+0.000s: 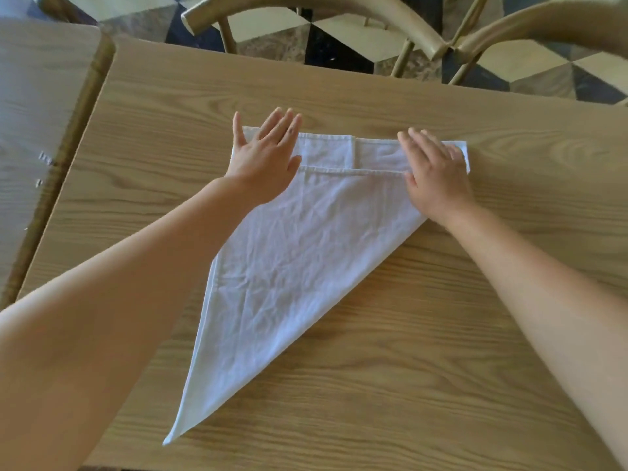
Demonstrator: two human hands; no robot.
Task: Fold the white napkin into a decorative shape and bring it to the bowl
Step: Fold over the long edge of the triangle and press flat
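Note:
The white napkin (292,266) lies flat on the wooden table (424,351) as a long triangle, its point near the front edge and a folded band along its far side. My left hand (266,158) presses flat on the band's left end, fingers straight and spread. My right hand (436,171) presses flat on the band's right end, covering that corner. No bowl is in view.
A second wooden table (37,107) adjoins on the left with a narrow gap between. Two curved wooden chair backs (306,8) (530,28) stand beyond the far edge over a patterned tile floor.

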